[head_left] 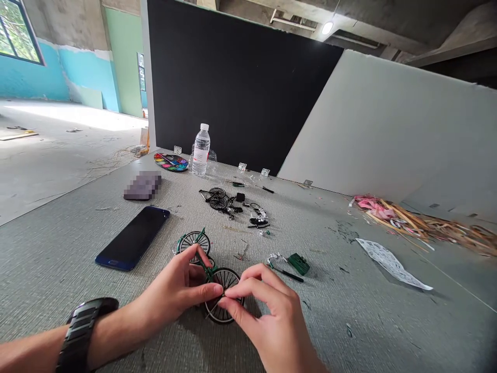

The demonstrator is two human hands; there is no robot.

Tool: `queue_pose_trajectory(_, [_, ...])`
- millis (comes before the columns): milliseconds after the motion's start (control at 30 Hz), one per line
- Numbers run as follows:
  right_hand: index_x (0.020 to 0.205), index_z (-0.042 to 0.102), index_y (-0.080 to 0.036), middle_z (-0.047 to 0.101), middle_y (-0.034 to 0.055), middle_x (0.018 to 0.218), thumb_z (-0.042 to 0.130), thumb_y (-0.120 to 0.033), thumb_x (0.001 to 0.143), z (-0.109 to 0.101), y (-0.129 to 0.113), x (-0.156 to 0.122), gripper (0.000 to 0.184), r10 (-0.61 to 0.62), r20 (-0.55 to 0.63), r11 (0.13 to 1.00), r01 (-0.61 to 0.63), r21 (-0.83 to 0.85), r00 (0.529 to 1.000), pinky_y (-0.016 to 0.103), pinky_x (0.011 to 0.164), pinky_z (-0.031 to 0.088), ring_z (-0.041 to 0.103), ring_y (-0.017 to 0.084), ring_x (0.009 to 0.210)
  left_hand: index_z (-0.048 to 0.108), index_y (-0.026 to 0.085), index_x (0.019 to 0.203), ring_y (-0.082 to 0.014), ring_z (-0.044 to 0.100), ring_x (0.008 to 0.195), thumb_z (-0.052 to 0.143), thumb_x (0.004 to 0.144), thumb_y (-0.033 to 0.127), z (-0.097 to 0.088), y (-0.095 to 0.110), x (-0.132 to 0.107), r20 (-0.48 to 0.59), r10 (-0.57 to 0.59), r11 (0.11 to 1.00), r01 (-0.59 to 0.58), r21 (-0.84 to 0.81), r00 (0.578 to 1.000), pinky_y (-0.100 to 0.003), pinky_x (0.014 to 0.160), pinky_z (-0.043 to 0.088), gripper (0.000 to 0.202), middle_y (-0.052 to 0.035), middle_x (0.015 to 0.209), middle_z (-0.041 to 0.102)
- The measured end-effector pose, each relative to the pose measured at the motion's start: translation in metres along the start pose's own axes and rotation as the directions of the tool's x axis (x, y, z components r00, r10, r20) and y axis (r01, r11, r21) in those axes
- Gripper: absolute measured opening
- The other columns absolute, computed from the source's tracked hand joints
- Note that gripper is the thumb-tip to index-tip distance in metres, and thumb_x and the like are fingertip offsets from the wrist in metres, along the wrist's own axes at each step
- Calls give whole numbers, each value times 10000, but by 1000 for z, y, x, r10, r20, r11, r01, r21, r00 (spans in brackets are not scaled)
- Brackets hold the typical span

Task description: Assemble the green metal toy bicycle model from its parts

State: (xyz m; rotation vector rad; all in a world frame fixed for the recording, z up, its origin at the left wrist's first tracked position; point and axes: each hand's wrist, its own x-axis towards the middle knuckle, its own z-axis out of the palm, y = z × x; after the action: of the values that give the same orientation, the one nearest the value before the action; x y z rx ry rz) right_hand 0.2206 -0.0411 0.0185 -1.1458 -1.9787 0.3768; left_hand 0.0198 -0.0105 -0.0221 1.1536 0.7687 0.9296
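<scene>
A small green model bicycle [201, 247] with black spoked wheels stands on the grey textured table in front of me. My left hand [186, 287] grips its frame, with the thumb lying against the near wheel [217, 311]. The thumb and fingers of my right hand [267, 305] are pinched at that wheel's hub. Whether a tiny part sits between those right fingertips is too small to make out. To the right lie a green box-shaped part [298, 263], a black stick-like tool [292, 276] and small silver parts [275, 257].
A dark phone [133, 238] lies to the left, below a blurred purple item [143, 186]. Farther back are a paint palette [171, 161], a water bottle [201, 150] and black bicycle parts [217, 199]. A printed sheet [390, 263] and wooden strips [407, 220] lie at right.
</scene>
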Motion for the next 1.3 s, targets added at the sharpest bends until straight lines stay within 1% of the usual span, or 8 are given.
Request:
queue_pose_trajectory(133, [807, 767, -246, 662, 4, 794, 778, -122, 826, 0, 0, -1, 126, -9, -2, 1000, 9, -5, 1000, 287, 652, 541, 676, 171, 721, 429, 229, 935, -92, 421, 508, 875, 765, 548, 0, 0, 0, -4, 4, 1000, -4, 0, 1000, -219, 505, 247, 574, 78, 605, 568])
queue_pose_trajectory(333, [892, 786, -256, 687, 24, 805, 724, -166, 896, 1, 3, -2, 109, -124, -7, 990, 123, -70, 992, 313, 685, 570, 694, 189, 746, 438, 224, 925, -87, 409, 515, 873, 769, 543, 0, 1, -1, -6, 11, 1000, -11, 3, 1000, -223, 502, 225, 561, 93, 597, 531])
queue_pose_trajectory(500, [897, 788, -240, 697, 36, 823, 712, -151, 899, 1, 4, -1, 117, -135, 5, 987, 135, -84, 991, 317, 685, 584, 701, 189, 750, 443, 221, 923, -93, 425, 531, 876, 764, 544, 0, 1, 0, -4, 8, 1000, -8, -13, 1000, -229, 510, 240, 563, 80, 616, 553])
queue_pose_trajectory(733, [935, 798, -236, 717, 41, 780, 656, -136, 937, 0, 4, 2, 173, -262, 25, 939, 260, -225, 965, 375, 693, 594, 676, 200, 707, 453, 218, 946, -90, 390, 526, 875, 774, 525, -1, -1, 0, -19, 24, 1000, -24, 12, 1000, -235, 510, 236, 549, 95, 604, 515])
queue_pose_trajectory(867, [932, 794, -238, 723, 43, 802, 674, -138, 927, -1, 5, 2, 157, -229, 31, 956, 231, -179, 973, 375, 703, 598, 692, 204, 729, 450, 216, 942, -92, 402, 539, 879, 764, 523, -1, 1, 0, -31, 8, 1000, -7, 27, 999, -232, 513, 241, 557, 90, 618, 521])
queue_pose_trajectory(1000, [930, 795, -247, 718, 41, 818, 705, -144, 912, -1, 6, 1, 138, -168, 36, 979, 171, -112, 985, 355, 692, 594, 703, 205, 751, 436, 218, 935, -100, 441, 561, 878, 755, 534, 0, 1, 1, -14, 2, 1000, -2, 13, 1000, -232, 528, 268, 571, 71, 650, 563])
queue_pose_trajectory(1133, [903, 787, -244, 712, 38, 830, 742, -144, 885, 1, 6, -1, 111, -114, 40, 990, 117, -79, 993, 342, 678, 587, 705, 209, 769, 429, 219, 921, -101, 439, 568, 881, 750, 536, -1, 0, 1, -4, 8, 1000, -8, 16, 1000, -236, 536, 270, 577, 72, 650, 562])
queue_pose_trajectory(1300, [893, 779, -236, 713, 41, 814, 728, -149, 904, 0, 6, 0, 102, -151, 59, 982, 157, -109, 987, 351, 678, 580, 692, 213, 761, 433, 218, 927, -98, 444, 565, 883, 751, 538, 0, 2, 1, -7, -3, 1000, 3, 1, 1000, -234, 533, 265, 579, 73, 648, 567])
